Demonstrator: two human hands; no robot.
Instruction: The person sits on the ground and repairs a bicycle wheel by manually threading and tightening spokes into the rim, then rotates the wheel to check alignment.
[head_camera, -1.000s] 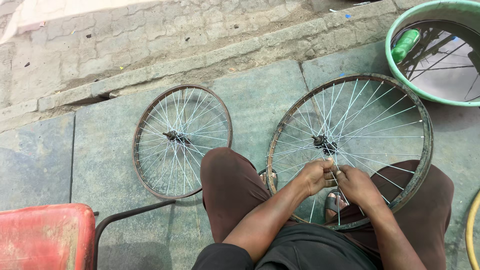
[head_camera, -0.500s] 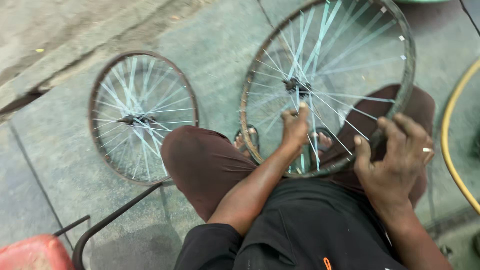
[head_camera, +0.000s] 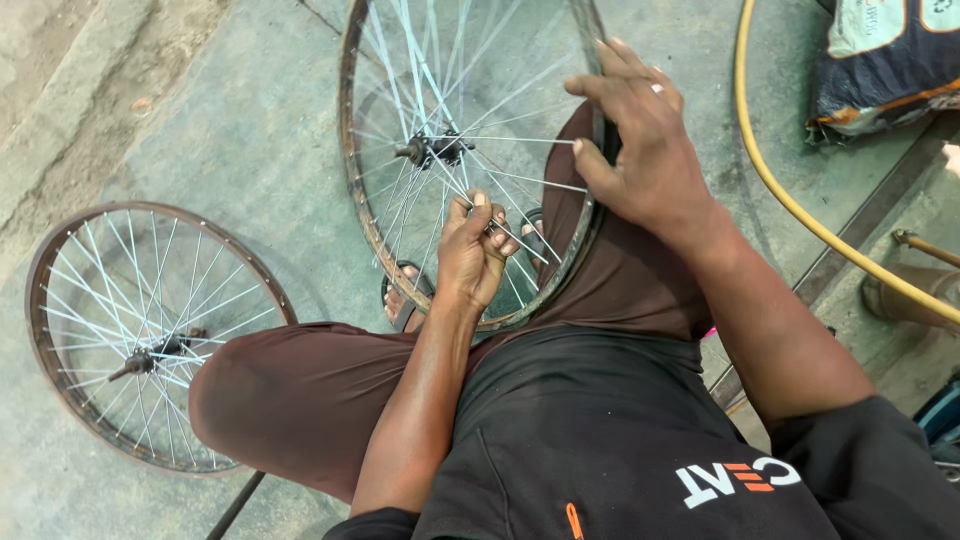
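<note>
Left hand (head_camera: 470, 255) grip pinching spokes (head_camera: 520, 240); right hand (head_camera: 645, 150) grip closed on bicycle wheel rim (head_camera: 352, 160).

A person seen from above, filling the lower centre and right of the frame. They wear a black short-sleeved top with a white and orange printed logo at the lower right and a small orange zip pull near the bottom centre. Both forearms are bare. The trousers are dark reddish-brown, stretched over bent knees at the lower left and centre. The left hand (head_camera: 475, 255) has no jewellery. The right hand (head_camera: 640, 150), in the upper centre, wears a pale ring on one finger. A dark sandal on a bare foot shows at centre.
</note>
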